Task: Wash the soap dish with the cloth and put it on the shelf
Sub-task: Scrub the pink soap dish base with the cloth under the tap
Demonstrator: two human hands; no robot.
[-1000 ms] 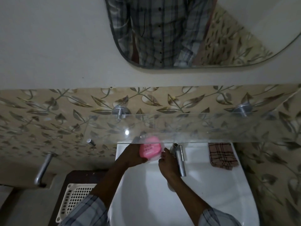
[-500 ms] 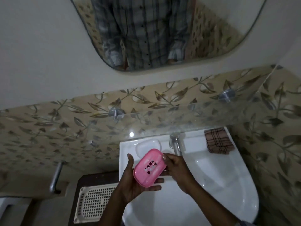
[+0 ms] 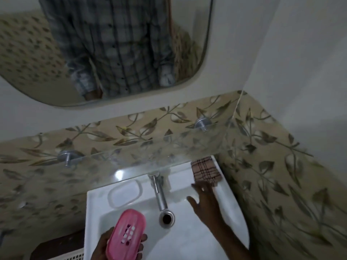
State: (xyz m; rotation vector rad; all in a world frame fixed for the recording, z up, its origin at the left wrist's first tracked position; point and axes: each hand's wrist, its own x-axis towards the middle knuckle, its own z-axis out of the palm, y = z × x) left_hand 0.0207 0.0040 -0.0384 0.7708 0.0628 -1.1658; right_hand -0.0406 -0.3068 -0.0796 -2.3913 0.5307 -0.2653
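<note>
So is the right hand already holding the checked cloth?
No, the right hand is open, reaching toward the checked cloth, which lies on the sink's back corner.

Dim, greyish light is filling the room, and the whole picture is smearing with motion blur. A small glare spot is glinting on the glass shelf [image 3: 120,174], and the white sink [image 3: 187,239] is showing brightest. Wide-angle distortion is bending the mirror [image 3: 204,53] edge, and the leaf tiles [image 3: 281,184] are streaking at right
</note>
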